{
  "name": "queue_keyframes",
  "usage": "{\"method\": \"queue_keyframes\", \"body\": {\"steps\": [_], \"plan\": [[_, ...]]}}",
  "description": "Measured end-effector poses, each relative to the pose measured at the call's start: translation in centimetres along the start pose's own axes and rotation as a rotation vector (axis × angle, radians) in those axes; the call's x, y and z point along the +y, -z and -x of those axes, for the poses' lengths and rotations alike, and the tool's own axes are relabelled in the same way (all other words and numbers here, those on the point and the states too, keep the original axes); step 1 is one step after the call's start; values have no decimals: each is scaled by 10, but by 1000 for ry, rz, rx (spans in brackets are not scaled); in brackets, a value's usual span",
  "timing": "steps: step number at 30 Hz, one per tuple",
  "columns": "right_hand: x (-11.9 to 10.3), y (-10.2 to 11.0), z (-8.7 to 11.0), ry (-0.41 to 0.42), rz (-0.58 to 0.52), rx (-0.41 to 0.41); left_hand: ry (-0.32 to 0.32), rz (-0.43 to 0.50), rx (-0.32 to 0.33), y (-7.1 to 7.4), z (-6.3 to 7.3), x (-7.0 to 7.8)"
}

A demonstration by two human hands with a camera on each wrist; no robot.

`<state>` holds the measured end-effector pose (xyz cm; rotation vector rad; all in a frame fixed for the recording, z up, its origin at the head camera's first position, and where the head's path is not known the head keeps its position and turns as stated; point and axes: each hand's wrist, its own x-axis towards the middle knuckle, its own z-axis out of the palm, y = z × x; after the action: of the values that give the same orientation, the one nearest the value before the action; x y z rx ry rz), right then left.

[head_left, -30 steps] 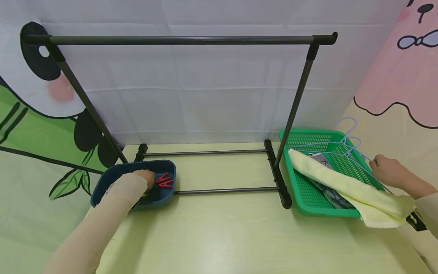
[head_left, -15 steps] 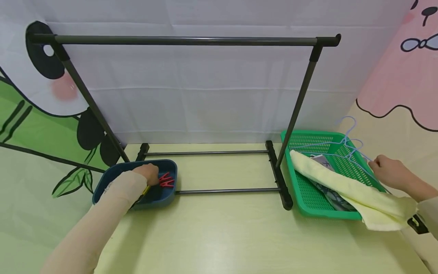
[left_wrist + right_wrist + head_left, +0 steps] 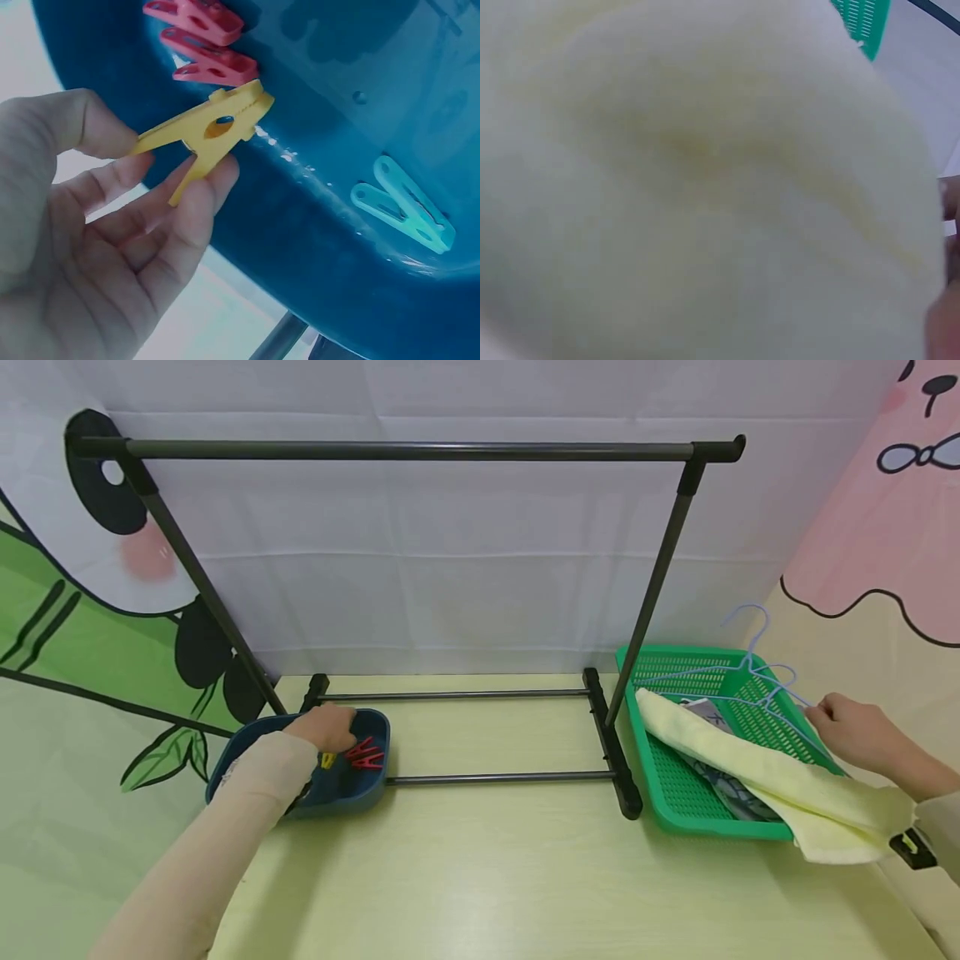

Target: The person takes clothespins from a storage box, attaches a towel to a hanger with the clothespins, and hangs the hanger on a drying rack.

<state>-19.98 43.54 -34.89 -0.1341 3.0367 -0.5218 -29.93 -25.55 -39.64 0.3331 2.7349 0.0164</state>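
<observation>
At the left, my left hand [image 3: 326, 729] is over a dark blue basin [image 3: 348, 806]. Thumb and fingers pinch the handles of a yellow clothespin [image 3: 244, 105], plain in the left wrist view. Red clothespins [image 3: 365, 760] and a teal clothespin [image 3: 435, 232] lie in the basin. My right hand [image 3: 858, 735], fingers curled, holds one end of a light blue clothes hanger [image 3: 748, 662] above the right side of a green basket [image 3: 720, 828]. A pale yellow towel [image 3: 750, 756] lies across that basket to my right wrist and fills most of the right wrist view.
A black drying rack [image 3: 420, 450] stands between basin and basket, its base bars [image 3: 495, 776] low on the pale table [image 3: 480, 877]. A second blue hanger [image 3: 768, 700] and folded patterned cloth [image 3: 731, 789] are in the basket. Printed curtains hang behind.
My left hand has risen slightly in the basin, and the yellow clothespin shows more clearly. The held hanger's hook has tipped up and left; my right hand has barely moved.
</observation>
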Motion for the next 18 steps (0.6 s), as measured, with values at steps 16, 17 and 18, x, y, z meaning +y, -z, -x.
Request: {"method": "queue_keyframes", "body": {"steps": [16, 17, 18], "plan": [[-9, 4, 6, -25, 14, 87, -61, 113, 125, 12, 11, -10], [-9, 5, 6, -29, 15, 93, -71, 110, 132, 13, 12, -9], [-10, 6, 7, -33, 16, 100, -81, 111, 140, 14, 13, -9]]}}
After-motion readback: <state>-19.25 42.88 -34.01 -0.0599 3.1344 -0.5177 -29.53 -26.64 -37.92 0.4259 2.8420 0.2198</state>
